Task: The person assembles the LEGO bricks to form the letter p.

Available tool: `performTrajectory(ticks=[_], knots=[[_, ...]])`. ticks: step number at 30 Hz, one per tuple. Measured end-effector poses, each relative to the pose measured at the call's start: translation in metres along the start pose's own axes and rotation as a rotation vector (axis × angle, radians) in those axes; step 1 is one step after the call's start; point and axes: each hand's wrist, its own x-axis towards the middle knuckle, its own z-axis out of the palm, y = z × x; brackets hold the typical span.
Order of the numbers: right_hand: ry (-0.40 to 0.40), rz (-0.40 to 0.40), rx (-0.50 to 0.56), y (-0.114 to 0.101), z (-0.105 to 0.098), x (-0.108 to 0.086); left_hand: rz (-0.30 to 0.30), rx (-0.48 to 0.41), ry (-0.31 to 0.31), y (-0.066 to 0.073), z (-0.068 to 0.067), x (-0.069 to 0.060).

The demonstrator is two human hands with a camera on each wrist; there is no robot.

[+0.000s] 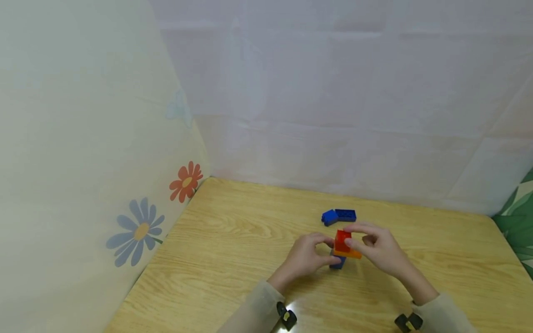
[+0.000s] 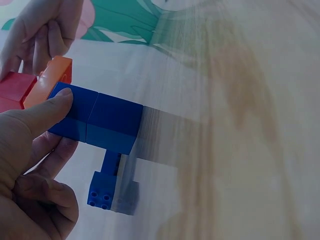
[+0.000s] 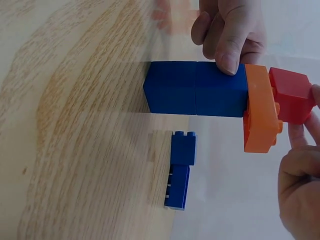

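Two blue bricks (image 3: 172,87) stand stacked upright on the table, topped by an orange brick (image 3: 258,110) that juts out past one side. My left hand (image 1: 306,255) holds the upper blue brick between thumb and fingers. With thumb and fingertips, my right hand (image 1: 382,252) pinches a red brick (image 1: 343,241) over the orange one. In the right wrist view the red brick looks slightly tilted, with a narrow gap at the orange studs; whether it touches them I cannot tell.
Behind the stack, two more blue pieces lie end to end on the wooden table (image 1: 233,231): a studded brick (image 1: 330,217) and a longer brick (image 1: 346,215) with its hollow side showing. A pale cloth wall (image 1: 312,115) rises at the back, a flowered panel (image 1: 83,138) at the left.
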Motion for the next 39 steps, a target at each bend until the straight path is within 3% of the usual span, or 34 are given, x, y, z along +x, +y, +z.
performTrajectory(ticks=[9, 21, 28, 39], knots=[[0.018, -0.013, 0.04, -0.004, 0.003, -0.003, 0.006, -0.006, -0.002, 0.0, 0.0, -0.002], [0.033, -0.013, 0.016, 0.005, 0.004, -0.007, 0.004, -0.007, -0.002, 0.001, 0.001, -0.002], [0.048, -0.056, 0.045, 0.003, 0.008, -0.006, -0.001, -0.006, -0.006, 0.001, 0.001, -0.003], [0.076, -0.037, 0.056, 0.005, 0.013, -0.007, -0.019, 0.008, 0.005, 0.004, -0.002, -0.006]])
